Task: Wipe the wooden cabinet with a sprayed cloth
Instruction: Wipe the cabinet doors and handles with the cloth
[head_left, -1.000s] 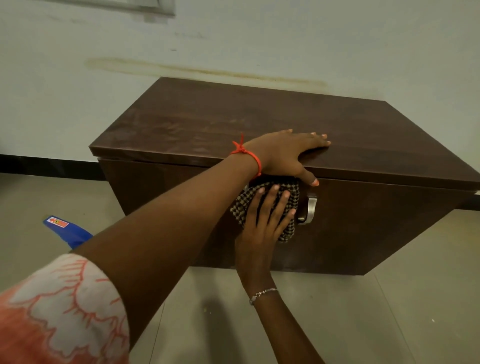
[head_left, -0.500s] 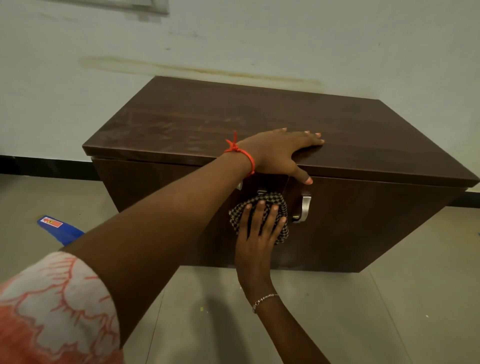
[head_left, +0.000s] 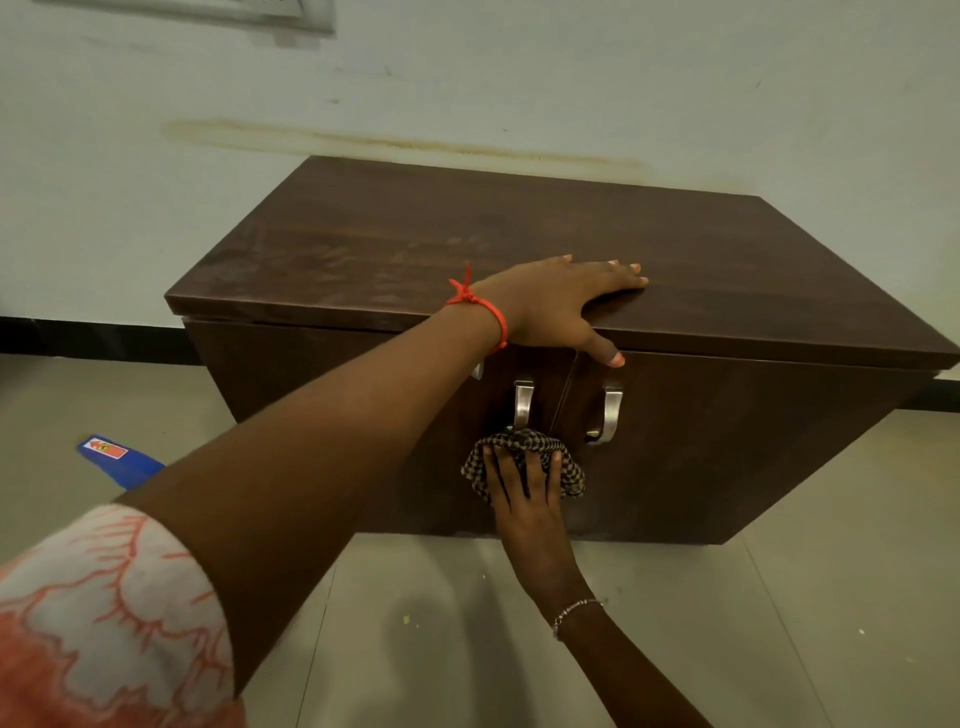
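Note:
A low dark-brown wooden cabinet (head_left: 717, 270) stands on the floor against the wall, with two metal handles (head_left: 523, 404) (head_left: 610, 415) on its front doors. My left hand (head_left: 561, 306) lies flat on the front edge of the top, thumb hanging over the edge, holding nothing. My right hand (head_left: 524, 499) presses a black-and-white checked cloth (head_left: 570, 474) against the cabinet front, just below the left handle near the gap between the doors. My fingers cover most of the cloth.
A blue flat object with a red label (head_left: 122, 460) lies on the floor left of the cabinet, partly behind my left arm. The pale wall (head_left: 467, 78) rises right behind the cabinet. Grey tiled floor (head_left: 779, 623) lies in front.
My right hand has slid the cloth down the cabinet front, from over the left handle to below it, so both handles now show. My left hand stays on the top.

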